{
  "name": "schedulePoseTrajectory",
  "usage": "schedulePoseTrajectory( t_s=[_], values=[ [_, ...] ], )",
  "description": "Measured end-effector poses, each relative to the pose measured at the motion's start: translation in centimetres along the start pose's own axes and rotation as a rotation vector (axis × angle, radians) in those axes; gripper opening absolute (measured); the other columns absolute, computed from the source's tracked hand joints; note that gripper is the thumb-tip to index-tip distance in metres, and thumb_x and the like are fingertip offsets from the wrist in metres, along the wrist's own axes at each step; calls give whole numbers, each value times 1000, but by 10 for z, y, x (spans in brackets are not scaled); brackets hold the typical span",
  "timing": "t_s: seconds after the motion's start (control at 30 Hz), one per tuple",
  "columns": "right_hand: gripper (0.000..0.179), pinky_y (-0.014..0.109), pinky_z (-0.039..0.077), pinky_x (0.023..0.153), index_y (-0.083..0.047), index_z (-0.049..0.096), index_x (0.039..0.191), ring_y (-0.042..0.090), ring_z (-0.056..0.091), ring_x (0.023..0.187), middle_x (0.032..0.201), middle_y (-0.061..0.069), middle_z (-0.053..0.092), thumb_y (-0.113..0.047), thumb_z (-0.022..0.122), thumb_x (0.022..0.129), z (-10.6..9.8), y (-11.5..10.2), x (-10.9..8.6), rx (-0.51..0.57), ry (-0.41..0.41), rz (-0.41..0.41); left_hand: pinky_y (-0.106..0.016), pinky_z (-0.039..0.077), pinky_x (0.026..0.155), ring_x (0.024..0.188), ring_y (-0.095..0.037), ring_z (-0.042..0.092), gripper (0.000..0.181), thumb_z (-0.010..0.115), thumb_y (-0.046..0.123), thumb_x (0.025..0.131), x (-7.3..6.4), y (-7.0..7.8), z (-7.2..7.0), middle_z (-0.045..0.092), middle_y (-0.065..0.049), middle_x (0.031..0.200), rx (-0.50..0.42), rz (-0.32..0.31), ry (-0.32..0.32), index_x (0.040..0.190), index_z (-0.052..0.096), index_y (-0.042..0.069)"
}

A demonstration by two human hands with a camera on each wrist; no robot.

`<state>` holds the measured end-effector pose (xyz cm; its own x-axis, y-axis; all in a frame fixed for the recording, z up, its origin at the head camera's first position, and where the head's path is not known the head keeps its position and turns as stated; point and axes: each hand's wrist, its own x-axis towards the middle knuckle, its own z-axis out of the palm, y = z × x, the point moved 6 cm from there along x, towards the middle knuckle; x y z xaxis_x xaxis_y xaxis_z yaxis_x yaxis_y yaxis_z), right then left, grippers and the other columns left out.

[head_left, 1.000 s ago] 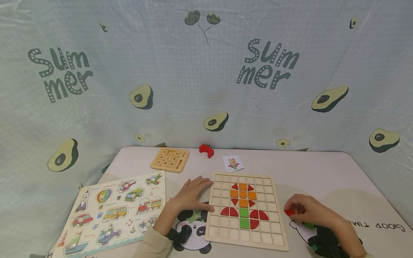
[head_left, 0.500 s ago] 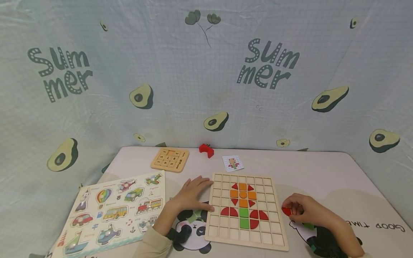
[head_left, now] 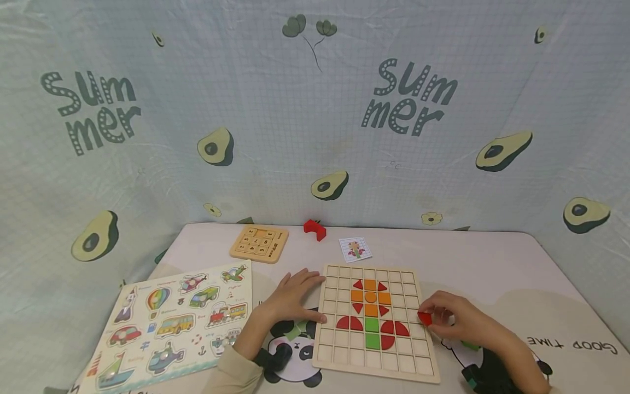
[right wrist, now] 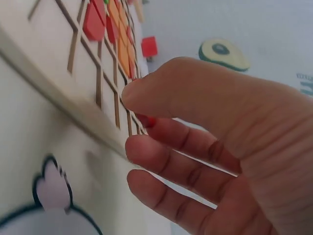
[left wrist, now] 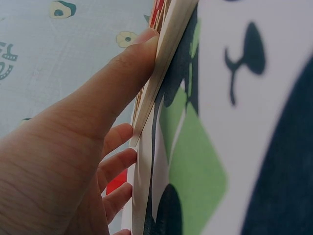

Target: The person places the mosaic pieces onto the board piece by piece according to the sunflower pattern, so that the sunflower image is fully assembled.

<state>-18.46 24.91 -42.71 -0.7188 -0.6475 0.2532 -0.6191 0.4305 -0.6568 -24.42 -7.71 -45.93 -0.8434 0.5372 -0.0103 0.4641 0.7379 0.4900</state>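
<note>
A wooden grid board [head_left: 376, 374] lies in front of me, set with orange tiles [head_left: 371, 310], green tiles [head_left: 372, 325], and red triangles and quarter circles [head_left: 355, 324]. Beside its left edge rests my left hand [head_left: 290, 298], fingers spread and relaxed; the left wrist view shows the thumb [left wrist: 132, 58] touching the board's side. My right hand [head_left: 454, 314] pinches a red quarter-circle tile [head_left: 424, 319] between thumb and fingers, right at the board's right edge. In the right wrist view the thumb [right wrist: 161, 88] mostly hides that tile.
Behind the board lies a small pattern card [head_left: 355, 249]. Further back are a red arch-shaped piece [head_left: 320, 232] and a wooden number slide puzzle [head_left: 259, 244]. A vehicle picture puzzle [head_left: 192, 279] fills the left side. A printed cloth wall [head_left: 275, 98] stands behind the table.
My right hand has moved left with the red quarter-circle tile, from beside the board to its right edge. The left hand and the board have stayed in place.
</note>
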Motion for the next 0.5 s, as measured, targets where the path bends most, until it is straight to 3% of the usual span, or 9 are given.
schedulePoseTrajectory(
  t_s=[0.27, 0.5],
  values=[
    [29, 21, 51, 61, -5, 62, 109, 8, 53, 77, 94, 2, 60, -3, 74, 83, 18, -17, 14, 12, -34, -21, -60, 13, 118, 145, -33, 26, 87, 79, 55, 72, 0, -1, 1, 43, -6, 150, 6, 1, 0, 143, 48, 17],
    [26, 19, 51, 63, -8, 65, 108, 6, 51, 80, 95, -3, 60, -10, 74, 84, 36, -22, 23, 46, -82, 56, -60, 13, 118, 145, -33, 26, 86, 79, 55, 72, 1, -2, 2, 42, -6, 150, 4, 5, -5, 143, 47, 17]
  ],
)
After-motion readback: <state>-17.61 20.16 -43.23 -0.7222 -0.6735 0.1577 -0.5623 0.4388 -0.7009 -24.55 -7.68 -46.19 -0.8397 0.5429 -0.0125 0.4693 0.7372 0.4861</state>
